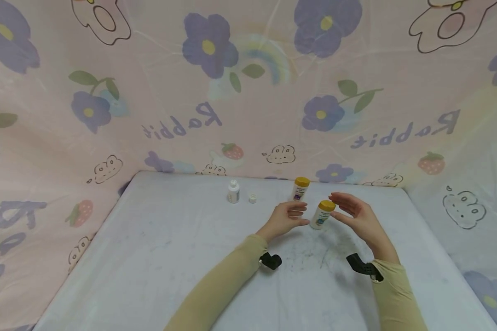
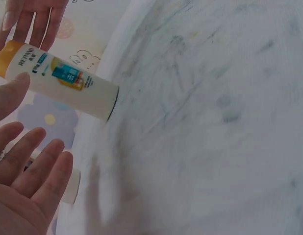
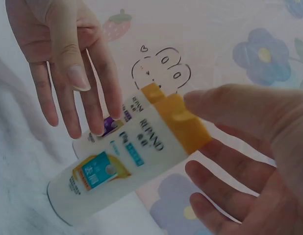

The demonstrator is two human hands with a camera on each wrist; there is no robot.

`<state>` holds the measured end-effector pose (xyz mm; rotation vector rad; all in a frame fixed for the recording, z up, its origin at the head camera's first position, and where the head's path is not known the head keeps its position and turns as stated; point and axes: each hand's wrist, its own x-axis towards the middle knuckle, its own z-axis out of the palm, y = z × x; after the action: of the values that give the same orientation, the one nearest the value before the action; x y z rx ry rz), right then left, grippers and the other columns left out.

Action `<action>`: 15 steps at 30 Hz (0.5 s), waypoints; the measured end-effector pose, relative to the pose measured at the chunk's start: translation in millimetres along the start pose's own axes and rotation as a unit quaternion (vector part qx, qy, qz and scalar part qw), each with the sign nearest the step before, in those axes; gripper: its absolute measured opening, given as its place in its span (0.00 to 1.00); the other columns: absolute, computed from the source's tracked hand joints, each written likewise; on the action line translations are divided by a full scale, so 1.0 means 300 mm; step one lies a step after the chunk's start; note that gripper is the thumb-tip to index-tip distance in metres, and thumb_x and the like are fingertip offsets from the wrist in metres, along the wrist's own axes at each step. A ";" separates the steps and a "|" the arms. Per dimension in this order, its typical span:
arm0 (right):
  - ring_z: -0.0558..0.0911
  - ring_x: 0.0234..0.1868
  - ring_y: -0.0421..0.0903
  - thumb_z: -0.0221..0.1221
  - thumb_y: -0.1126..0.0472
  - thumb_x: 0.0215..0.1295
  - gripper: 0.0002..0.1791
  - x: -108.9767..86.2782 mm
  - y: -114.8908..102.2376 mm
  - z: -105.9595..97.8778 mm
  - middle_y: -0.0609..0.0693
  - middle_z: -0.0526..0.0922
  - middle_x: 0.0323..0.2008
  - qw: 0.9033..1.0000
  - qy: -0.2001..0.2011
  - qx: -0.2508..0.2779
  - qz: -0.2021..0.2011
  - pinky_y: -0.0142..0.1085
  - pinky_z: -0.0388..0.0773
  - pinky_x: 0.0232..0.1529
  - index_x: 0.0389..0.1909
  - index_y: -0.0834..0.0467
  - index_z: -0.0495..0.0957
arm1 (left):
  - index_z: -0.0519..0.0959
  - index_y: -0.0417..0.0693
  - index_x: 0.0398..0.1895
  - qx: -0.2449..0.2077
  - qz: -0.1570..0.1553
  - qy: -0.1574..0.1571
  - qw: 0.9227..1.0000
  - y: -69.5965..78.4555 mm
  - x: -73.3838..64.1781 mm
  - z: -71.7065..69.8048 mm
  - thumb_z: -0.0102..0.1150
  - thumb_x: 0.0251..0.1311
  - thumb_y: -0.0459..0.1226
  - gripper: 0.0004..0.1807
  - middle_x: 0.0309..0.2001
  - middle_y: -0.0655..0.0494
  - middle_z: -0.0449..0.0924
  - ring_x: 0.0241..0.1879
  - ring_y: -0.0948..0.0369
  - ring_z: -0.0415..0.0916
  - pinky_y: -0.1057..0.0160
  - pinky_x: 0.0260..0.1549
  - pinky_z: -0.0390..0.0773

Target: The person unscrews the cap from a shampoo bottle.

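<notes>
Hands [image 1: 282, 218] [image 1: 361, 221] beside bottle [image 1: 322, 215], inside table edges [image 1: 190, 179]

Front bottle [image 1: 321, 216] sat on the desk [image 1: 170, 257], between the hands — left hand [image 1: 285, 218] to its left, right hand [image 1: 358, 221] to its right. Rear bottle [image 1: 300, 190] stood behind it, slightly left. Farther left: small piece [image 1: 252, 198], then leftmost bottle [image 1: 234, 192] — near the desk's back edge. Curtain [image 1: 252, 115] hung behind everything.
</notes>
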<state>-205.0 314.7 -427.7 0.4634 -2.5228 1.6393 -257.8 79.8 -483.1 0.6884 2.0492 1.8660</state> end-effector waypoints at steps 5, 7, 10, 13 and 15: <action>0.72 0.60 0.45 0.64 0.65 0.62 0.30 0.010 0.025 0.001 0.65 0.71 0.60 1.000 -0.004 0.003 -0.001 0.28 0.68 0.59 0.64 0.63 0.67 | 0.72 0.37 0.61 0.013 0.003 0.003 1.000 -0.010 0.014 0.028 0.68 0.54 0.30 0.29 0.58 0.42 0.74 0.57 0.47 0.72 0.60 0.55 0.74; 0.72 0.59 0.42 0.63 0.65 0.62 0.29 0.013 0.032 0.002 0.66 0.71 0.60 1.000 -0.007 0.005 -0.002 0.30 0.69 0.59 0.64 0.63 0.67 | 0.73 0.36 0.60 0.016 0.013 0.006 1.000 -0.013 0.019 0.037 0.68 0.54 0.29 0.28 0.58 0.42 0.74 0.57 0.46 0.72 0.58 0.56 0.73; 0.73 0.58 0.39 0.63 0.65 0.62 0.29 0.015 0.039 0.004 0.66 0.71 0.59 1.000 -0.010 0.012 -0.004 0.31 0.70 0.59 0.63 0.64 0.68 | 0.73 0.36 0.59 0.019 0.029 0.009 0.999 -0.016 0.025 0.051 0.67 0.55 0.28 0.26 0.56 0.41 0.75 0.56 0.46 0.74 0.59 0.55 0.74; 0.74 0.57 0.37 0.63 0.65 0.62 0.27 0.016 0.041 0.009 0.65 0.72 0.59 1.000 -0.011 0.016 -0.004 0.30 0.70 0.58 0.62 0.64 0.69 | 0.74 0.36 0.58 0.025 0.039 0.015 0.999 -0.016 0.031 0.064 0.67 0.55 0.29 0.25 0.55 0.42 0.76 0.54 0.48 0.75 0.64 0.52 0.76; 0.74 0.56 0.36 0.63 0.65 0.62 0.27 0.017 0.040 0.013 0.64 0.72 0.59 1.000 -0.011 0.016 -0.004 0.30 0.70 0.58 0.61 0.64 0.69 | 0.75 0.36 0.57 0.026 0.041 0.020 0.999 -0.014 0.034 0.072 0.67 0.55 0.28 0.24 0.54 0.42 0.77 0.53 0.48 0.76 0.67 0.50 0.76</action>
<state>-213.1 314.6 -438.8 0.4976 -2.5100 1.6834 -256.0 103.3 -488.7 0.7659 2.1312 1.8915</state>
